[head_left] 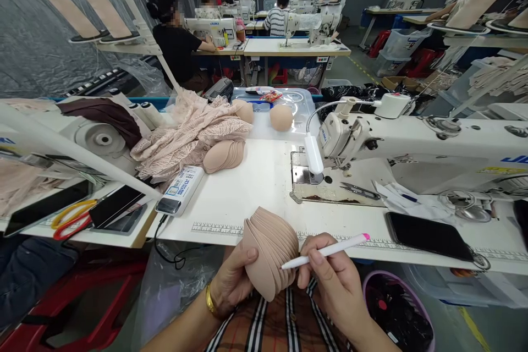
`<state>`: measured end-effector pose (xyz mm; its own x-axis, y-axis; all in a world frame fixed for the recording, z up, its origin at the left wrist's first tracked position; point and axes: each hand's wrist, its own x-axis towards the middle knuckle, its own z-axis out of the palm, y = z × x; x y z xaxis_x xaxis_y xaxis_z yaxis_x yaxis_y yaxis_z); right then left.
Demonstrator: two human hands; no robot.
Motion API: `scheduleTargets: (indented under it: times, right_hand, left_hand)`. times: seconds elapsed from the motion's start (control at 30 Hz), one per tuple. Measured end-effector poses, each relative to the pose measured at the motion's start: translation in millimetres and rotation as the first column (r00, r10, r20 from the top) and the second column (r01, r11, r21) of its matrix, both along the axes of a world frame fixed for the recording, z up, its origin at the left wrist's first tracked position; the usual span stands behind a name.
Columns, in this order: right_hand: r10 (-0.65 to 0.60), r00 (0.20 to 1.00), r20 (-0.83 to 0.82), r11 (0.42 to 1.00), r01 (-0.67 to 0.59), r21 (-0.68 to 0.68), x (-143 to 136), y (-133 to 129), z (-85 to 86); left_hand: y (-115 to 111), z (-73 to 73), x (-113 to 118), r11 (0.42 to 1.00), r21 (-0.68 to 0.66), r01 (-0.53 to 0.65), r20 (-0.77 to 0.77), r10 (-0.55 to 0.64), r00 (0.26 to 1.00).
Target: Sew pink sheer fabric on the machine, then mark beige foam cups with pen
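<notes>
My left hand [236, 275] grips a fanned stack of beige bra cups [270, 253] at the table's front edge, the thumb pressed on the front cup. Between the fingers of my right hand [332, 272] is a white marker pen [334, 247] with a pink end. Its pale tip points left and meets or hovers just over the cups' edges; I cannot tell which. Another beige stack of bra cups [225, 155] lies farther back on the table, beside a heap of beige lace [185, 132].
A white sewing machine [371, 137] stands at the right, with thread snips [359, 191] and a black phone [429, 235] near it. A white power bank [180, 190] lies at the left. Behind are a clear plastic lid [303, 104] and several people at machines. A purple bin [398, 308] stands below.
</notes>
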<state>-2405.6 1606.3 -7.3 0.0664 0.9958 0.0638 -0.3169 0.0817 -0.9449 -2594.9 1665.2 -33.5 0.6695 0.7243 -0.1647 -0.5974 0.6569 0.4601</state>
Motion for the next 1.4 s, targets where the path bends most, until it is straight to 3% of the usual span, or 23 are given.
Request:
scheduleTargets:
  times: [0.3,0.4,0.53,0.73,0.93,1.03,1.13,1.2,1.27,1.33,1.4]
  right_hand:
    - [0.058,0.998,-0.022,0.998,-0.059,-0.039,-1.1,0.5,4.4]
    - [0.04,0.999,-0.029,0.999,-0.041,-0.022,1.1,0.9,3.2]
    - [0.021,0.998,0.06,1.0,-0.02,-0.016,1.8,1.8,3.8]
    - [0.056,0.978,0.202,0.992,-0.077,0.097,1.1,4.2,6.6]
    - [0.13,0.991,0.032,0.991,-0.131,0.029,0.4,8.8,1.1]
    - [0.075,0.996,-0.039,0.997,-0.075,-0.001,3.8,13.0,-4.3]
    - [-0.05,0.995,-0.088,0.998,0.053,0.032,13.7,19.2,-13.5]
    - [-0.148,0.988,-0.051,0.988,0.15,0.047,23.7,23.8,-20.9]
    - [-0.245,0.969,0.037,0.969,0.243,0.043,36.2,27.5,-27.6]
    - [-0.329,0.934,0.137,0.944,0.325,0.054,52.1,28.5,-32.1]
    - [-0.408,0.89,0.206,0.913,0.401,0.077,72.7,25.8,-33.6]
  left_hand:
    - [-0.5,1.0,3.3,0.995,-0.045,-0.087,-0.101,0.082,0.991]
    - [-0.2,1.7,3.3,0.996,-0.058,-0.068,-0.114,0.061,0.992]
    - [0.0,-0.1,3.7,0.996,-0.05,-0.073,-0.097,0.068,0.993]
    - [1.6,-1.0,9.7,0.995,-0.043,-0.087,-0.094,0.083,0.992]
    - [0.9,-1.7,11.8,0.999,-0.031,-0.042,-0.121,0.038,0.992]
    - [7.8,3.5,12.9,0.998,-0.066,-0.012,-0.165,0.001,0.986]
    - [35.9,18.1,17.2,0.997,-0.056,-0.061,-0.293,0.042,0.955]
    - [70.3,31.7,23.7,0.989,0.045,-0.141,-0.411,0.147,0.9]
    - [113.5,45.0,33.5,0.961,0.197,-0.193,-0.505,0.268,0.82]
    - [156.6,54.9,44.0,0.932,0.329,-0.154,-0.583,0.329,0.743]
    - [189.5,58.5,50.5,0.902,0.425,-0.077,-0.707,0.383,0.595]
